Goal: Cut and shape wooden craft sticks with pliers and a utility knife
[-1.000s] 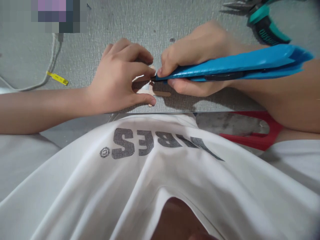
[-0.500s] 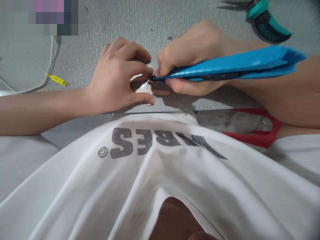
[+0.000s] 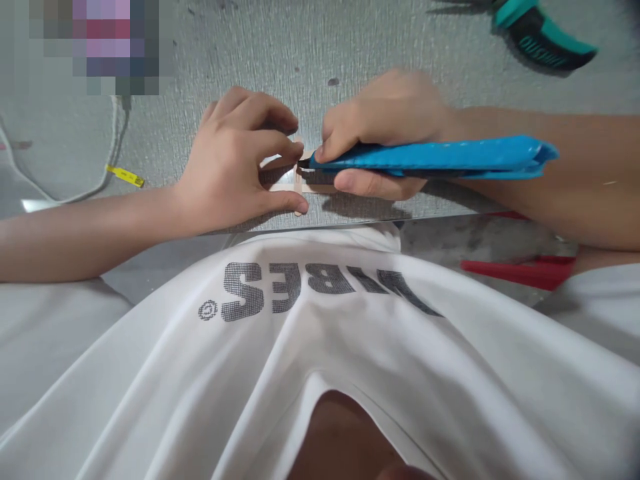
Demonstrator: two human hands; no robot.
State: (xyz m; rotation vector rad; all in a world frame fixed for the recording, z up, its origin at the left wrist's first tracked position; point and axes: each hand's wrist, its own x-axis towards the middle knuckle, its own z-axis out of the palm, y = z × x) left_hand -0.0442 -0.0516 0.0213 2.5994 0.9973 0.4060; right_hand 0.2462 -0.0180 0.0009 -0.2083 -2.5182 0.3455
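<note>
Pale wooden craft sticks [image 3: 299, 179] lie crossed on the table, partly covered by my fingers. My left hand [image 3: 237, 157] steadies them, its thumb and curled fingers set apart at the upright stick. My right hand [image 3: 377, 140] is closed around the front of a long blue tool [image 3: 425, 158], pen-like, with its rear reaching back over the wrist. Its dark pointed tip meets the sticks near my left index fingertip. The tool's exact kind is not plain, and the hands hide parts of the sticks.
At the top right lie teal-and-black handled pliers [image 3: 547, 40]. A grey cable [image 3: 75, 195] with a yellow tag [image 3: 125, 175] runs along the left, below a blurred-out patch. The table's near edge borders my white shirt [image 3: 320, 333]; something red [image 3: 520, 270] shows beneath.
The blue tool's rear end has swung down and toward me, while its tip stays by the sticks. My right hand has shifted slightly nearer; my left hand keeps its hold.
</note>
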